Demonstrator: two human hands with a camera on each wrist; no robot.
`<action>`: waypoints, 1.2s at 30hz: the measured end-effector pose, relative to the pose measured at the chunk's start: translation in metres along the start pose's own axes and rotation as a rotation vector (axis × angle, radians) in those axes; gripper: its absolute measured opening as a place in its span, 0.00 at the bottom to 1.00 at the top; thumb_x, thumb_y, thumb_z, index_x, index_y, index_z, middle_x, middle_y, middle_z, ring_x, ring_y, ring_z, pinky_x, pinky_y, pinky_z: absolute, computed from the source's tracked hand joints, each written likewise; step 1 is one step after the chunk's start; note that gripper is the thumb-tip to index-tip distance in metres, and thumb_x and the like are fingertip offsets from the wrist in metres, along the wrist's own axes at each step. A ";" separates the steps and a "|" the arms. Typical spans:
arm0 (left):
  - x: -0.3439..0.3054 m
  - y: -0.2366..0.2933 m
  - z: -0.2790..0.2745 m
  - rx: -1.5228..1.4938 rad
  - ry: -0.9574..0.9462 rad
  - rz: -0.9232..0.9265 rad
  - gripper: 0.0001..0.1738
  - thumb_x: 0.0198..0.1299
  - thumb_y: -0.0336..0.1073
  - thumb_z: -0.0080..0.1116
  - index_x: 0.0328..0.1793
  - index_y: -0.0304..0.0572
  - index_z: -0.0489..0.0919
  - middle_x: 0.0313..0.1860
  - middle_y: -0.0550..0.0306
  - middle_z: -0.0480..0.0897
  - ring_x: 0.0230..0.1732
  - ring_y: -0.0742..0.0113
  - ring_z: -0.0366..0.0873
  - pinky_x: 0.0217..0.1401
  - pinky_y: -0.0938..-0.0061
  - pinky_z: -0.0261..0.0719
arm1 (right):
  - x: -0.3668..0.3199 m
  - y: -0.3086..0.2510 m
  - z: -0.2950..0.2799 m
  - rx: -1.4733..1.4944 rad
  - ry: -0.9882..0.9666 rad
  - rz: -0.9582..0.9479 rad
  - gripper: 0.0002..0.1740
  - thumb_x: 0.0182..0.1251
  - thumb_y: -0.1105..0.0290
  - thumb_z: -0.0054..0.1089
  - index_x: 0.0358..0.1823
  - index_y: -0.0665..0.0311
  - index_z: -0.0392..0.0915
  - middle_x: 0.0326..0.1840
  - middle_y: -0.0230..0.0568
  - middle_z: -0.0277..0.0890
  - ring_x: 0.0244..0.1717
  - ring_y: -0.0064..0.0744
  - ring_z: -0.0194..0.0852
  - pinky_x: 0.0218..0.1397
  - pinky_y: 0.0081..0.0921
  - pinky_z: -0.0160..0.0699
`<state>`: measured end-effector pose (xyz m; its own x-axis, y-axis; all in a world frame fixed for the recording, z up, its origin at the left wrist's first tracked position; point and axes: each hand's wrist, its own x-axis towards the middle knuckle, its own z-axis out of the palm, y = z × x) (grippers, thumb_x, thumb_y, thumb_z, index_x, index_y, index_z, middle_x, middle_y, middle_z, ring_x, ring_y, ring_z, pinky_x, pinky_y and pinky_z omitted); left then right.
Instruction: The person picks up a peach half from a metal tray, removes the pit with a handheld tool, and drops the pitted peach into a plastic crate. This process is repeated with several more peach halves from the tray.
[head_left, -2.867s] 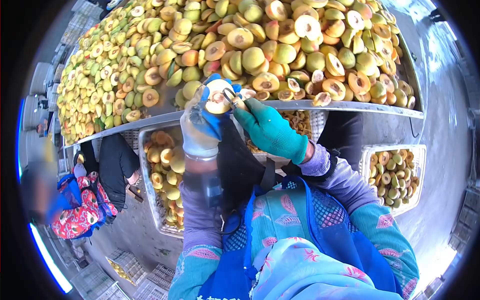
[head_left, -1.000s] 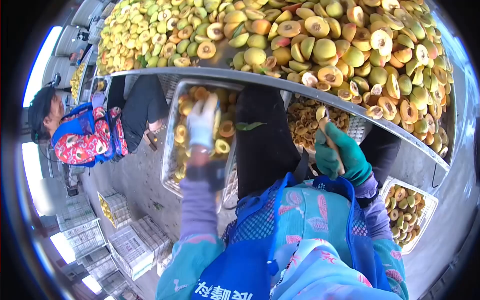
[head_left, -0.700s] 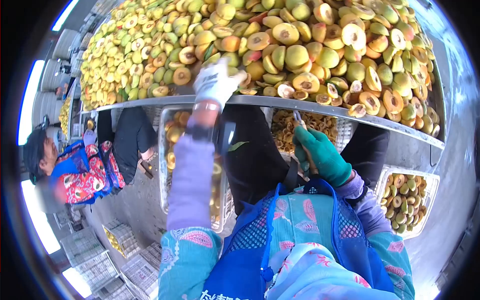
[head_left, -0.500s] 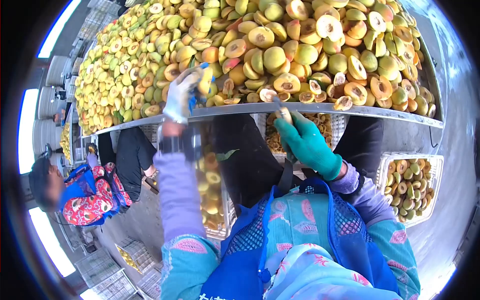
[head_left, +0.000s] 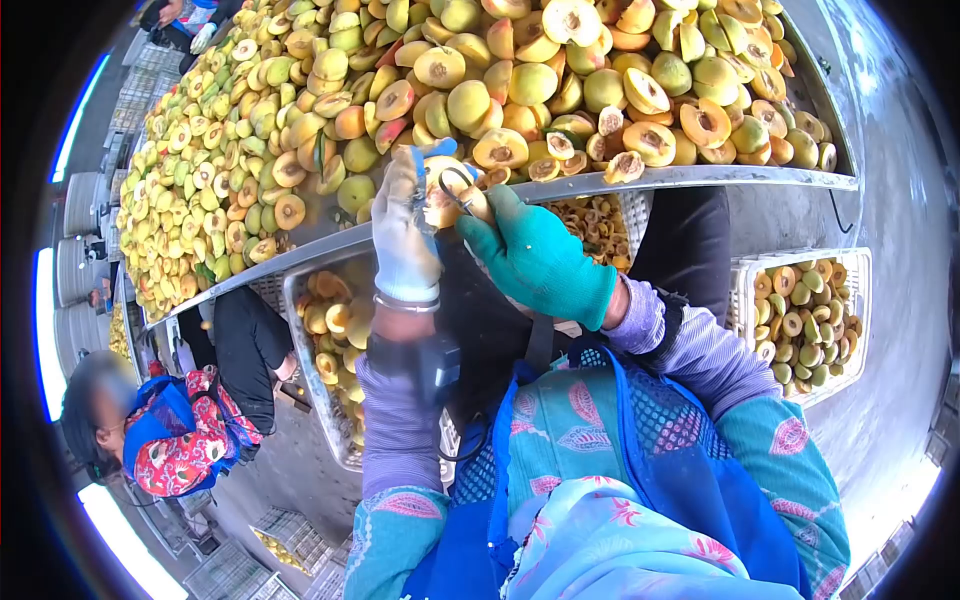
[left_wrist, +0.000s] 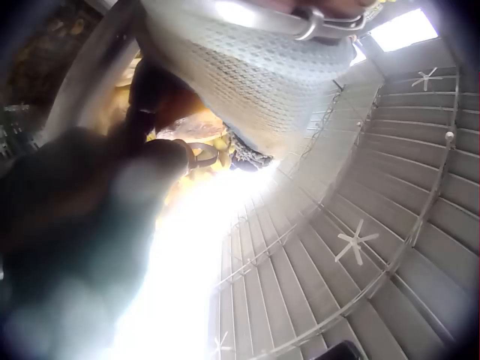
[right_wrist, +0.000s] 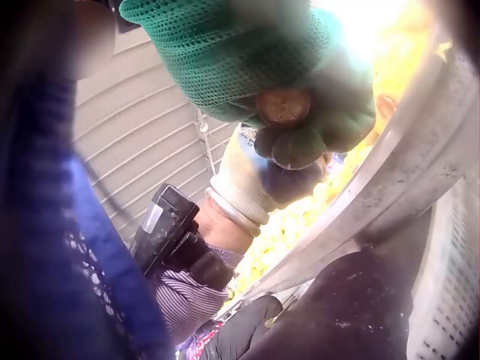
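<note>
In the head view my left hand, in a white glove with blue fingers, holds a cut fruit half above the table's near edge. My right hand, in a green glove, grips a wooden-handled tool whose metal loop lies against the fruit's cut face. The round end of the handle shows within the green glove in the right wrist view. The left wrist view has the white glove at the top and the loop beside the fruit, partly hidden by the blurred right hand.
Halved fruit covers the metal-edged table. Below stand a crate of fruit halves at left, a crate with small brown pieces between the knees, and another fruit crate at right. A person in red sits at left.
My left hand has moved from the crate up to the fruit pile, then right with a fruit half. My right hand has risen toward it, bringing the loop against the fruit.
</note>
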<state>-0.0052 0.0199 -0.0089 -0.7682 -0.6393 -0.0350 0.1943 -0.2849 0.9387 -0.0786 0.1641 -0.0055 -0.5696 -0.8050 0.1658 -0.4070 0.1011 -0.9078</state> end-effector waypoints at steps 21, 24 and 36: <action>0.008 0.015 0.024 0.063 -0.087 -0.262 0.16 0.71 0.42 0.52 0.45 0.32 0.78 0.31 0.52 0.82 0.25 0.65 0.80 0.28 0.73 0.80 | -0.011 -0.018 0.007 1.098 -0.405 0.697 0.20 0.74 0.52 0.47 0.39 0.64 0.70 0.21 0.39 0.72 0.20 0.34 0.73 0.26 0.32 0.73; 0.004 0.011 0.030 -0.196 -0.165 -0.358 0.27 0.74 0.51 0.44 0.49 0.28 0.75 0.31 0.44 0.82 0.24 0.58 0.81 0.26 0.71 0.81 | -0.009 -0.021 -0.008 1.710 -0.570 0.793 0.20 0.75 0.48 0.45 0.37 0.57 0.69 0.16 0.29 0.65 0.11 0.24 0.61 0.20 0.24 0.67; -0.056 0.014 -0.043 -0.618 0.447 -0.179 0.21 0.70 0.55 0.47 0.43 0.45 0.78 0.29 0.56 0.81 0.27 0.60 0.82 0.24 0.71 0.78 | -0.024 -0.019 -0.014 1.763 -0.900 0.804 0.19 0.77 0.47 0.43 0.39 0.54 0.69 0.16 0.21 0.58 0.10 0.18 0.54 0.18 0.20 0.58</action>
<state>0.0665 0.0208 -0.0090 -0.5265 -0.7357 -0.4260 0.4955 -0.6728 0.5494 -0.0671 0.1893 0.0132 0.3922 -0.9190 -0.0398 0.9159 0.3942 -0.0761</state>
